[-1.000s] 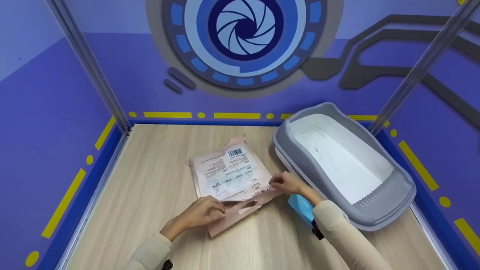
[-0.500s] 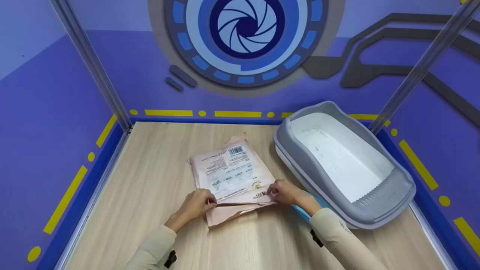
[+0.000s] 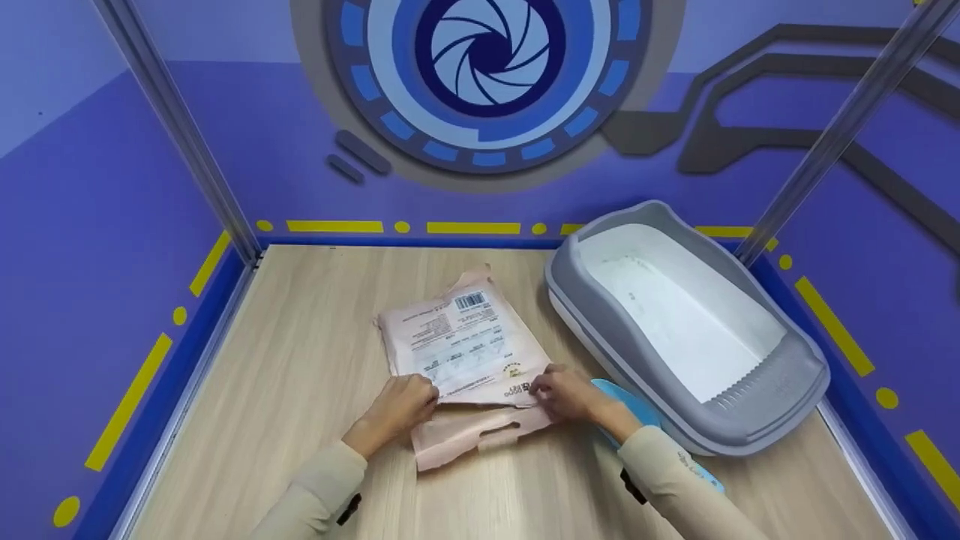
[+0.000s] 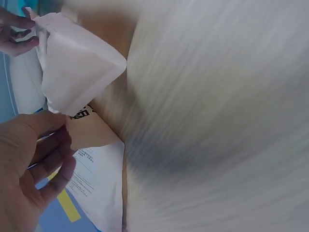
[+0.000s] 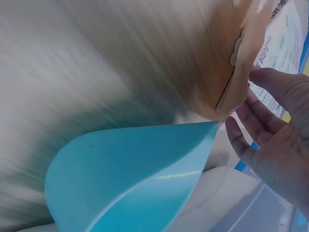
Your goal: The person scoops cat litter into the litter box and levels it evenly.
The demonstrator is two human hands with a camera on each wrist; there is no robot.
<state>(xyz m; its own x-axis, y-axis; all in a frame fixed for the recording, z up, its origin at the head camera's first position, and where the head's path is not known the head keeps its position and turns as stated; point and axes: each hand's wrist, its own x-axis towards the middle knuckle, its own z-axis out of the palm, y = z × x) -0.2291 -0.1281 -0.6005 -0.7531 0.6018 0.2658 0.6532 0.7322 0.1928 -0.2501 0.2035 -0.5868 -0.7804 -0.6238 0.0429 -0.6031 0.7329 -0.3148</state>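
Observation:
A flat pale pink bag (image 3: 469,345) with printed text and a barcode lies on the table, its near edge torn across. Toward the front hangs a strip with a handle slot (image 3: 491,442), partly parted from the printed face by a gap. My left hand (image 3: 401,405) pinches the bag's edge at the left end of that tear, thumb and index finger meeting on it in the left wrist view. At the right end, my right hand (image 3: 566,391) pinches the edge too. Beside it lies a blue scoop (image 5: 130,164), partly under the right forearm in the head view.
A grey-rimmed litter box (image 3: 780,397) with a white inside stands at the right, close to the right forearm. The wooden table (image 3: 300,330) is bounded by blue-purple walls (image 3: 480,206) and metal posts at the back corners.
Both hands have shifted along the torn edge, the left one up and the right one down a little. The slotted strip tipped up, then dropped flat toward the front. The scoop has slid rightward.

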